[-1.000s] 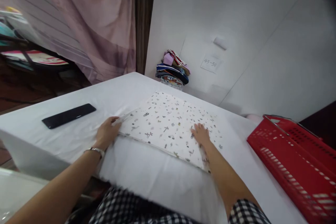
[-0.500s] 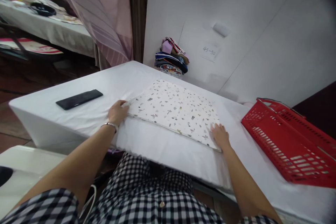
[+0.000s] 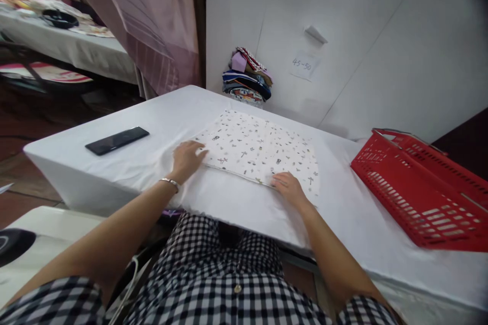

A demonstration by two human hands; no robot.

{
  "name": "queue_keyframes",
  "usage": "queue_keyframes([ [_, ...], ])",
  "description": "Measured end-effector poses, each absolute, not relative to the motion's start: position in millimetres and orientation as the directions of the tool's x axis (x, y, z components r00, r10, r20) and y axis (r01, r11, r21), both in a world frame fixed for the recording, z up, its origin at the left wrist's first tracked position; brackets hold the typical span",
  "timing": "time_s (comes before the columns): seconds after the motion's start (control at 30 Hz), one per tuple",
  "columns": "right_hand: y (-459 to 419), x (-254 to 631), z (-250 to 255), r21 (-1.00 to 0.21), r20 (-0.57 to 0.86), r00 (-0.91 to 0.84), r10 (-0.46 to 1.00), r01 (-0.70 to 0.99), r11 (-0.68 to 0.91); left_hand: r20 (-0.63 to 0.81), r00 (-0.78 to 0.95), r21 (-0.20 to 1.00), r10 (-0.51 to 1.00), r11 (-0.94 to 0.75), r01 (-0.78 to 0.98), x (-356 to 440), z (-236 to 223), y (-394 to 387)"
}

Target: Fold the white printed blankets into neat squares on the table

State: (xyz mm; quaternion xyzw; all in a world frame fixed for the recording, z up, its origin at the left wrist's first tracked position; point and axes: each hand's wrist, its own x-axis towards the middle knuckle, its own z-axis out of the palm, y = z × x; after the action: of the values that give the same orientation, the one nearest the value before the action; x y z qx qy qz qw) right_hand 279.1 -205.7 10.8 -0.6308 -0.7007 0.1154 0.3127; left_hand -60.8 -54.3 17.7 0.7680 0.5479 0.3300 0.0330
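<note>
A folded white cloth (image 3: 255, 144) with small dark and tan prints lies flat on the white-covered table (image 3: 229, 195). My left hand (image 3: 188, 158) rests on its near left corner, fingers stretched out over the fabric, with a bracelet (image 3: 171, 183) at the wrist. On the near edge, right of the middle, my right hand (image 3: 290, 188) lies palm down with its fingers flat on the print. Neither hand visibly grips the cloth. The undersides of both hands are hidden.
A black phone (image 3: 117, 140) lies at the table's left. The red basket (image 3: 419, 198) stands at the right. Folded clothes (image 3: 247, 76) are stacked against the wall (image 3: 343, 35) behind. A pink curtain (image 3: 163, 25) hangs at the back left; a white stool-like surface (image 3: 57, 233) is below left.
My right hand has moved left from the cloth's near right corner along its front edge. My left hand has slid right, further onto the cloth, with its fingers extended. The view has shifted slightly.
</note>
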Motion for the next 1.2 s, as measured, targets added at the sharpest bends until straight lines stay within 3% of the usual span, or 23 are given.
queue_keyframes([
  [0.1, -190, 263, 16, -0.509, 0.236, -0.098, 0.967, 0.835, 0.208, 0.489, 0.496, 0.352, 0.718, -0.683, 0.641, -24, 10, -75],
  [0.23, -183, 256, 6, -0.456, 0.252, -0.137, 0.958, 0.857, 0.242, 0.452, 0.655, 0.281, 0.605, -0.794, 0.54, 12, -2, -88],
  [0.53, -186, 264, -11, -0.381, 0.37, -0.208, 0.906, 0.855, 0.352, 0.436, 0.679, 0.308, 0.591, -0.807, 0.504, 22, -12, -88],
  [0.83, -188, 260, -11, -0.387, 0.446, -0.203, 0.872, 0.835, 0.392, 0.444, 0.697, 0.289, 0.563, -0.827, 0.483, 25, -8, -93],
  [1.2, -190, 258, -9, -0.311, 0.402, -0.278, 0.873, 0.855, 0.415, 0.415, 0.744, 0.25, 0.523, -0.852, 0.459, 21, -6, -98],
])
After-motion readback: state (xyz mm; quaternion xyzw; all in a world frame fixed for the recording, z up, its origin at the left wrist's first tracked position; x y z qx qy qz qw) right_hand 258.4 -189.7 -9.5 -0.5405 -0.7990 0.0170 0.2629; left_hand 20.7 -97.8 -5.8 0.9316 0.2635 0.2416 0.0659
